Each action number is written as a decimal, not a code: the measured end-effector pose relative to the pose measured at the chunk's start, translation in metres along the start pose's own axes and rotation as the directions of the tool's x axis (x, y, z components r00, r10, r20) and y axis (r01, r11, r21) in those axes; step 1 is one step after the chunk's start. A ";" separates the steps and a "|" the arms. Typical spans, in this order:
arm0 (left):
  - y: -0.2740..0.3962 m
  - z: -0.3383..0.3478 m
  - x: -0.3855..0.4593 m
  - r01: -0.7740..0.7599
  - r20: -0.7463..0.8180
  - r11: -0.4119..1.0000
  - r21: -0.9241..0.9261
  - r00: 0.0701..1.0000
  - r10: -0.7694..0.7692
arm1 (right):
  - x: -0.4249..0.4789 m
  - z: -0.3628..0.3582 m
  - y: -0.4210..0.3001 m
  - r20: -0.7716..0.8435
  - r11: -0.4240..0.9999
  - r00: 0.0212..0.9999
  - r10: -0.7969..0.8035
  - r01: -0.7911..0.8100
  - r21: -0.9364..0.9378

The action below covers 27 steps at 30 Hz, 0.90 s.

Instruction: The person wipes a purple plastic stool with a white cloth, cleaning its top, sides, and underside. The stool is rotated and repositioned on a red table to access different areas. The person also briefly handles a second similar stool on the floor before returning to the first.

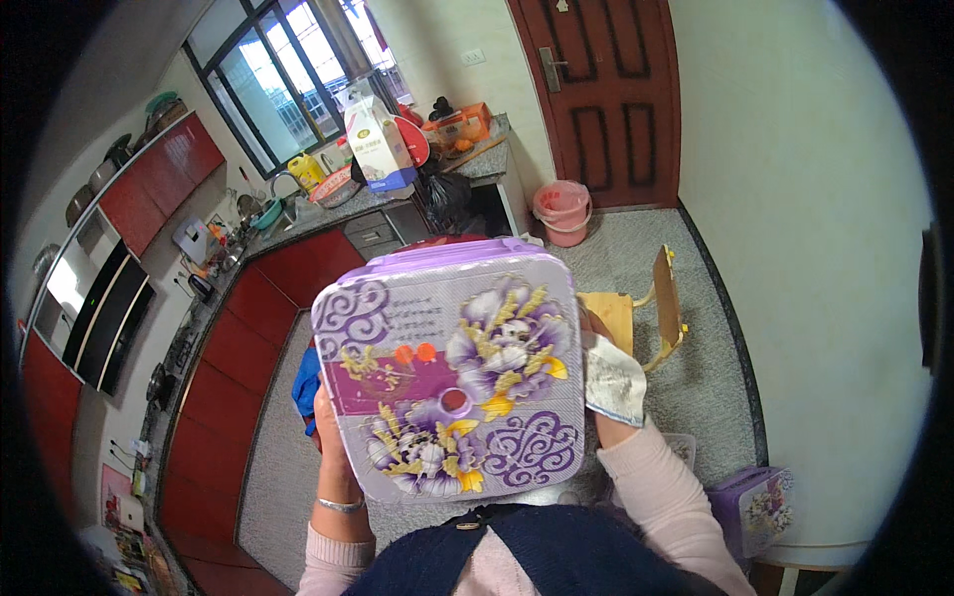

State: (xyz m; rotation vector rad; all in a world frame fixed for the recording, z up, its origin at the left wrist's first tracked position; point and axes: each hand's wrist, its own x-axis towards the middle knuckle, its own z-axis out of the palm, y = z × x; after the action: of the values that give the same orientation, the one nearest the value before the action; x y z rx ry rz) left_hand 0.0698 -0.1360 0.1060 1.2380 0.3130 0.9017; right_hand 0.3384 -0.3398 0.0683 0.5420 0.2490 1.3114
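Observation:
A square purple plastic stool is raised in front of my chest, its flower-printed seat turned up toward me. Through the small round hole in the seat, something red shows. My left hand grips the stool's left side, with most of the fingers hidden behind it. At the opposite side, my right hand has hold of the stool's edge. A white cloth with a blue border covers much of that hand; I cannot tell whether it is worn or held. Blue material shows just beyond my left hand.
Red cabinets under a dark countertop curve along the left. Ahead, a pink bucket stands near the red door. A yellow wooden chair is on the grey floor to the right. Another purple plastic stool sits at lower right.

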 end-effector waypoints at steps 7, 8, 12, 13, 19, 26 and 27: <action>0.011 0.021 -0.031 0.061 -0.116 0.996 -0.064 0.991 -0.068 | -0.085 -0.071 0.049 0.417 0.243 0.792 -0.446 0.556 -0.795; 0.009 0.021 -0.038 0.070 -0.119 0.994 -0.086 0.990 -0.079 | -0.091 -0.076 0.057 0.409 0.274 0.769 -0.491 0.582 -0.766; -0.012 0.031 -0.064 0.117 -0.054 0.942 -0.313 0.989 -0.140 | -0.133 -0.088 0.074 0.750 -0.634 0.422 -0.509 0.405 -0.659; -0.016 0.034 -0.072 0.135 -0.047 0.931 -0.340 0.986 -0.160 | -0.141 -0.081 0.089 0.792 -0.802 0.496 -0.356 0.274 -0.532; -0.043 0.071 -0.136 0.245 0.041 0.955 -0.164 0.969 -0.242 | -0.173 -0.052 0.139 0.587 -0.945 0.743 0.323 0.219 0.244; -0.038 0.122 -0.178 0.294 0.201 0.956 0.014 0.936 -0.290 | -0.292 -0.083 -0.014 0.674 -0.741 0.395 -0.624 -0.024 -0.672; -0.042 0.128 -0.178 0.300 0.230 0.954 0.009 0.928 -0.294 | -0.312 -0.085 -0.015 0.550 -0.559 0.442 -0.709 0.123 -0.820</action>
State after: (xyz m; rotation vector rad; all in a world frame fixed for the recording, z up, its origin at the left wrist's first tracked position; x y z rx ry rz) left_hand 0.0589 -0.3555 0.0663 1.2169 0.2931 0.4944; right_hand 0.2328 -0.6216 -0.0510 -1.3480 -0.2635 0.0452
